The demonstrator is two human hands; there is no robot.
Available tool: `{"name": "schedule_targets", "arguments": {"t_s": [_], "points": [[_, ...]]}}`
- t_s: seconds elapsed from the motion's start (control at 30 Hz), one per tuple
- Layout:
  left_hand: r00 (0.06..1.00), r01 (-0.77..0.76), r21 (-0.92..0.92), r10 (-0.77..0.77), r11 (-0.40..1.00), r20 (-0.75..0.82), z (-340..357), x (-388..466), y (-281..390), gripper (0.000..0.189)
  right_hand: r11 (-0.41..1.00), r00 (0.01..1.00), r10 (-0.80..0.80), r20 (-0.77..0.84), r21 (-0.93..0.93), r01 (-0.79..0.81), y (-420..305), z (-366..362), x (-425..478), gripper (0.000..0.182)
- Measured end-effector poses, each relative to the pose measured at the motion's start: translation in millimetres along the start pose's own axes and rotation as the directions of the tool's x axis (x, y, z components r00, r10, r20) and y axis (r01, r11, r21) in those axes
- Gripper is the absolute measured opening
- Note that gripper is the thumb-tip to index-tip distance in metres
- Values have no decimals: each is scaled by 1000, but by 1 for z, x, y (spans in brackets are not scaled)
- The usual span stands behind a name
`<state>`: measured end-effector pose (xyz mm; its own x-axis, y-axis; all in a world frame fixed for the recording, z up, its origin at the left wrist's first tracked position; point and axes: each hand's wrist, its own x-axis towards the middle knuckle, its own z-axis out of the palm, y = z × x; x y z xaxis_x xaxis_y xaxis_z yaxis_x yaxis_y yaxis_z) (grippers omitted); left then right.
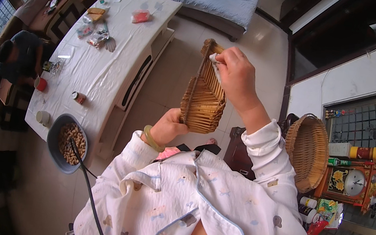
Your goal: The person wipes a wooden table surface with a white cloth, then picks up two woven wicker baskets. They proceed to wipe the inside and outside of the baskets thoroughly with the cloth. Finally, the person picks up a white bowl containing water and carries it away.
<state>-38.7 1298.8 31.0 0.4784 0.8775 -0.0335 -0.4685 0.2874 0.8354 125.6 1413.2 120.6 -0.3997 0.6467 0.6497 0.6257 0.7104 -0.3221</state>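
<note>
A small woven wicker basket (202,107) is tilted on its side in front of me, above the tiled floor. My left hand (168,125) grips its lower end, thumb over the edge, with a pale green bangle (152,138) on that wrist. Pinched in the fingers of my right hand (237,75) is a white cloth (215,63), held against the slats near the basket's upper end. Part of the cloth is hidden behind the fingers.
To the left, a long table (90,61) under a white cover carries bags, cups and a can (78,97). A grey basin (52,144) of peanuts sits at its corner. A person (21,54) is beyond it. At right are a larger wicker basket (305,154) and a clock (354,182).
</note>
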Motion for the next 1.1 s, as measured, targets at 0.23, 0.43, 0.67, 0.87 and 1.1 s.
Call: {"name": "schedule_targets", "arguments": {"t_s": [0.23, 0.43, 0.67, 0.87, 1.1], "points": [[994, -84, -6, 83, 996, -76, -7, 4, -4, 50, 206, 805, 492, 333, 853, -479, 19, -14, -4, 7], [990, -101, 48, 105, 994, -90, -13, 5, -11, 49, -123, 825, 387, 413, 909, -397, 24, -11, -11, 17], [989, -118, 26, 120, 993, -87, -13, 7, -16, 46, -24, 819, 426, 383, 910, -413, 10, -18, -8, 24], [985, -143, 95, 151, 985, -82, -12, 7, -18, 42, 306, 818, 500, 285, 825, -475, 0, -18, -7, 18], [970, -206, 190, 226, 960, -86, -7, 9, -36, 45, 768, 920, 367, 140, 512, -385, -25, -13, -11, 33]]}}
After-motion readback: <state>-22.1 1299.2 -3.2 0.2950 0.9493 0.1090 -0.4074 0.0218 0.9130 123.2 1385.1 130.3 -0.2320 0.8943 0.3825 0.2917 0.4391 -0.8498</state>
